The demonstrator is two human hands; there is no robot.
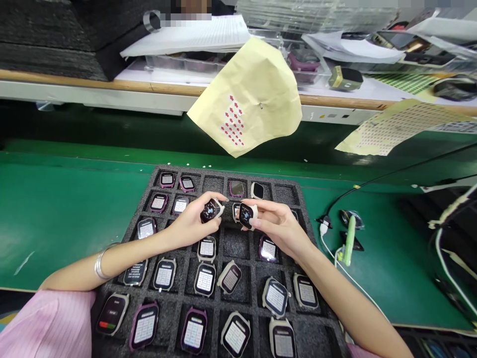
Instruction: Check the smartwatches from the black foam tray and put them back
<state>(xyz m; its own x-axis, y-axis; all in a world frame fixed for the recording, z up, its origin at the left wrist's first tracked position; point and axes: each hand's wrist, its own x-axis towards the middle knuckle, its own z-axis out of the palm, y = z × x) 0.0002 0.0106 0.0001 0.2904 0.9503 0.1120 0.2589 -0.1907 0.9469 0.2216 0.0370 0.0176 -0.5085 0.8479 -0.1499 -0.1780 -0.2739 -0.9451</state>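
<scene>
My left hand (203,215) is closed around a smartwatch body (210,211) with a pale case, its lit screen turned up. A second pale smartwatch body (246,216), also lit, is pinched between the thumb and fingers of my right hand (278,223). Both are held above a dark foam tray (234,242) divided into square compartments. Strapless watches in purple and pale cases lie in many of these, most with white text grids on their screens. Near the left forearm, one watch (113,313) shows a red and green bar.
A yellow sheet (257,94) with red arrow stickers hangs from the shelf edge (167,89) above the tray. Papers, plastic boxes and a small boxy device (346,78) crowd the shelf. Right of the tray are a white cable (346,271) and a green-handled tool (349,241).
</scene>
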